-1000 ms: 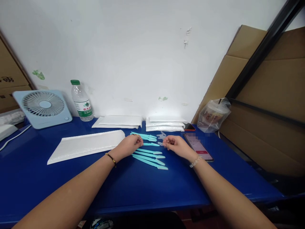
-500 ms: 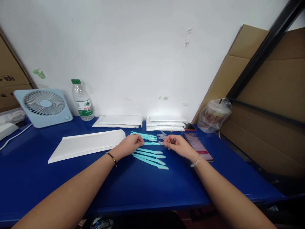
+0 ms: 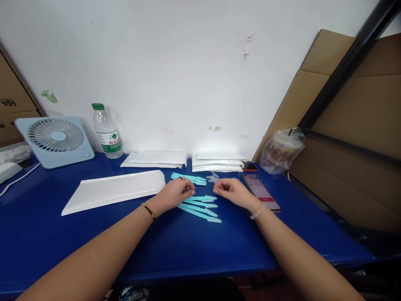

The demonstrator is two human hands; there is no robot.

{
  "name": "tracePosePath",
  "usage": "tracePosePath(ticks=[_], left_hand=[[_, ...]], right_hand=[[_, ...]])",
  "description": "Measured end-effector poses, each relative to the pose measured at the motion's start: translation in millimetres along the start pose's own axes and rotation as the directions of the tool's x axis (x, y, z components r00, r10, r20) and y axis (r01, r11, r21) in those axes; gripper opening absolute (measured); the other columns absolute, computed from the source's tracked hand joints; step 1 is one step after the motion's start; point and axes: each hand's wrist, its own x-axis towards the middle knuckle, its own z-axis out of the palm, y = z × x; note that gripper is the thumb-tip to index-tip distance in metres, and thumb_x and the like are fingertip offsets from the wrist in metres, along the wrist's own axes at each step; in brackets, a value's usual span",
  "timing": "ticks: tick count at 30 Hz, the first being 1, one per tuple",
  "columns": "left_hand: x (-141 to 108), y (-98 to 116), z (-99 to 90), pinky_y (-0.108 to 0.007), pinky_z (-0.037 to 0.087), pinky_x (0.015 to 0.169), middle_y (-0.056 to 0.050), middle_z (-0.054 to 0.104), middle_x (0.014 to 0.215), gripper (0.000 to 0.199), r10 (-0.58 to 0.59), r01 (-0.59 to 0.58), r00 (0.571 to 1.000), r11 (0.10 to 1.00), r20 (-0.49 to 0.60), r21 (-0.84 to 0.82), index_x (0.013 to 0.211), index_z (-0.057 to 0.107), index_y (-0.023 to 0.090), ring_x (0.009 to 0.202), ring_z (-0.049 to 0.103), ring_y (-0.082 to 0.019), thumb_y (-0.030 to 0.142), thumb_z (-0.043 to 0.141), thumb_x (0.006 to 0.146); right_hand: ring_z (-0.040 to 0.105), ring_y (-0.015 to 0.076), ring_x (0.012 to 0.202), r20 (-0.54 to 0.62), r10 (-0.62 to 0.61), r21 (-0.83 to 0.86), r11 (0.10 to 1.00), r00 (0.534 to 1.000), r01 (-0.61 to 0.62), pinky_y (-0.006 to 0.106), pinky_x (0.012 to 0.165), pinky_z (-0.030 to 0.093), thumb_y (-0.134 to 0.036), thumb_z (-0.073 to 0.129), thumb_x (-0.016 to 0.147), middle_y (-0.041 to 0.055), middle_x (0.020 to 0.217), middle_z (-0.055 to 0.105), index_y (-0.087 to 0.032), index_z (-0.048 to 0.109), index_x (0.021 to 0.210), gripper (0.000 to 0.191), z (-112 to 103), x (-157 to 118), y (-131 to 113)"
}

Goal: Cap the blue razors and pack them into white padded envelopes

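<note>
Slim turquoise eyebrow razors (image 3: 203, 212) with pale caps over their blade ends lie fanned out in front of my hands. My left hand (image 3: 176, 193) hovers over their handle ends, thumb and fingers apart, and hides part of the nearest one. Behind it lies a second bunch of turquoise razors (image 3: 196, 179), partly covered by my fingers. My right hand (image 3: 232, 192) is to the right with fingers loosely curled, a gap at the thumb and nothing visible in it. Just beyond it is a small pile of translucent caps (image 3: 213, 177).
A long white padded envelope (image 3: 114, 190) lies left. Two stacks of white envelopes (image 3: 158, 158) (image 3: 217, 162) sit against the wall. A phone (image 3: 261, 192), another dark phone (image 3: 249, 166), a bagged drink cup (image 3: 282, 150), a water bottle (image 3: 108, 133) and a blue fan (image 3: 56, 140) stand around.
The razor between my hands, with a cap held at its tip, now lies beside the fanned razors. Both hands have loosened; my left hand has shifted slightly right.
</note>
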Motion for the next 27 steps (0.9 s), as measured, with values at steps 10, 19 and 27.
tracePosePath(ticks=[10, 19, 27], left_hand=[[4, -10, -0.8, -0.035, 0.039, 0.082, -0.005, 0.062, 0.104, 0.021, 0.067, -0.002, 0.990, 0.894, -0.128, 0.449, 0.100, 0.062, 0.023, 0.099, 0.052, -0.022, 0.027, 0.046, 0.087], [5, -2, -3.6, -0.031, 0.038, 0.072, -0.008, 0.063, 0.089, 0.023, 0.010, 0.038, 0.995, 0.872, -0.095, 0.488, 0.083, 0.062, 0.017, 0.086, 0.055, -0.021, 0.028, 0.043, 0.089], [5, -6, 0.5, -0.032, 0.040, 0.070, -0.011, 0.062, 0.085, 0.027, 0.043, 0.031, 0.990, 0.867, -0.138, 0.498, 0.083, 0.061, 0.015, 0.081, 0.056, -0.021, 0.027, 0.038, 0.091]], right_hand=[[0.055, 0.0188, 0.088, -0.116, -0.156, -0.513, 0.855, 0.981, 0.076, 0.031, 0.077, 0.046, -0.022, 0.052, 0.086, 0.0065, 0.092, 0.056, -0.019, 0.062, 0.088, 0.010, 9, 17, 23], [0.053, 0.0209, 0.083, -0.088, -0.223, -0.713, 0.694, 0.971, 0.095, 0.034, 0.076, 0.041, -0.018, 0.044, 0.088, 0.0085, 0.085, 0.057, -0.017, 0.057, 0.084, 0.013, 15, 13, 11], [0.054, 0.0155, 0.066, -0.139, -0.105, -0.217, 0.974, 0.985, 0.073, 0.027, 0.059, 0.040, -0.029, 0.044, 0.089, 0.0029, 0.078, 0.061, -0.020, 0.059, 0.093, 0.018, 14, 8, -1]])
